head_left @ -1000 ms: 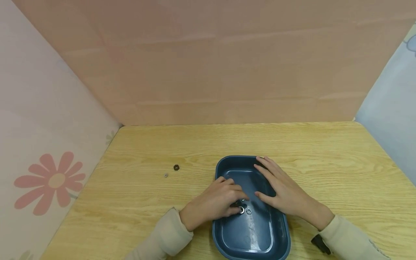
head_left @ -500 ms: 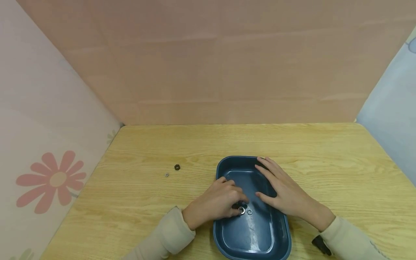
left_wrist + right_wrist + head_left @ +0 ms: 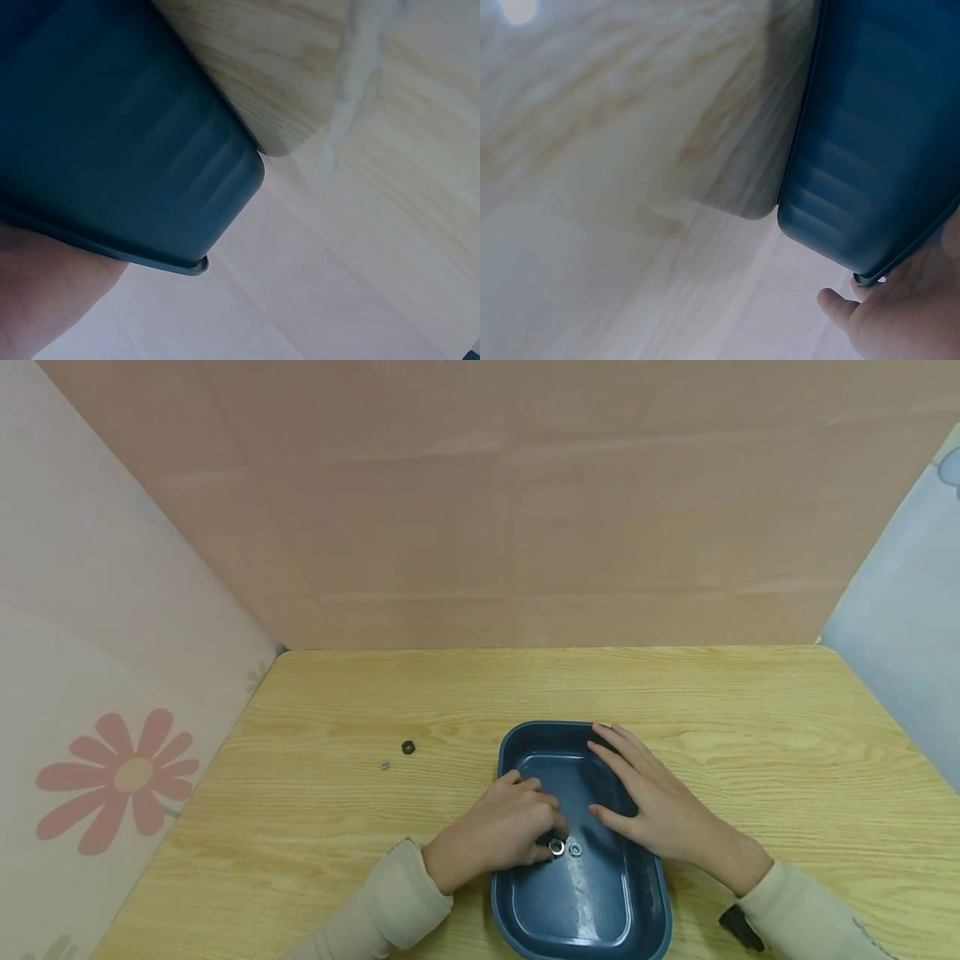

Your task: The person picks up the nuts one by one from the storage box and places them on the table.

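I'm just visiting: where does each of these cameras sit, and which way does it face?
Head: worn on the head, facing forward and down at the blue tray on the table; the left hand, right hand and both sleeves show.
Left wrist: worn on that wrist, facing the tray's outer wall; part of a hand shows, lower left.
Right wrist: facing the tray's outer wall too; part of a hand shows, lower right.
Shared: both wrist views show tray and table.

Left hand (image 3: 498, 827) and right hand (image 3: 652, 802) bare; both arms wore long cream sleeves (image 3: 397, 902) with broad, plain cuffs. Faint grey marking ran along the right forearm; black piece (image 3: 741, 928) beside it, possibly worn, hard to tell.
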A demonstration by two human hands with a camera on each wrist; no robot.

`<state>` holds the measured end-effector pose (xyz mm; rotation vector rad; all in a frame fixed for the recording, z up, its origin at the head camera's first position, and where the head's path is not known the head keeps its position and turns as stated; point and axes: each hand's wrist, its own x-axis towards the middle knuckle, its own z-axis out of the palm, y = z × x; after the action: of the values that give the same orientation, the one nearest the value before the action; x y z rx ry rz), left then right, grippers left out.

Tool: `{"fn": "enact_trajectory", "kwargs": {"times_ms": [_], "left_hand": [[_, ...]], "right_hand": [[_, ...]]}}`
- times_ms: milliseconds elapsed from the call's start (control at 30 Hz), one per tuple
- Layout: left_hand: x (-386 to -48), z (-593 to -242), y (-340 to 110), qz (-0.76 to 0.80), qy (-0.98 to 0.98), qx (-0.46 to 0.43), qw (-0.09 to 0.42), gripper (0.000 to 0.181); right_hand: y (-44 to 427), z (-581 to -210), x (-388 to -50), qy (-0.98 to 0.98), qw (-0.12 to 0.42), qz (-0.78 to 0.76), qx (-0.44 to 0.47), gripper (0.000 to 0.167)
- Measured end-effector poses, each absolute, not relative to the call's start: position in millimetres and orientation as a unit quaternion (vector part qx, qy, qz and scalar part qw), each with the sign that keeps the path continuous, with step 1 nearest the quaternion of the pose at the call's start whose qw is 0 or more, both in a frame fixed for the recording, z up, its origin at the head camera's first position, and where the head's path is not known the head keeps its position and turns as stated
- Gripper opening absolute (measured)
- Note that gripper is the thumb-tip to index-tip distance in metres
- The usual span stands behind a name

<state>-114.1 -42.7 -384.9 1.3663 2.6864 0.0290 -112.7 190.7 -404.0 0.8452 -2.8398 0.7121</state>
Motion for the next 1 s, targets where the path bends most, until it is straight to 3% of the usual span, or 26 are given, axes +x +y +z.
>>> {"fn": "enact_trajectory", "kwargs": {"times_ms": [1000], "left_hand": [[-116.3,-390.8,-45.2,0.062,0.883,0.465,0.024,0.019]], "right_hand": [[189.3,-401.8,-111.7,-0.929,0.046,0.235,0.281,0.073]]}}
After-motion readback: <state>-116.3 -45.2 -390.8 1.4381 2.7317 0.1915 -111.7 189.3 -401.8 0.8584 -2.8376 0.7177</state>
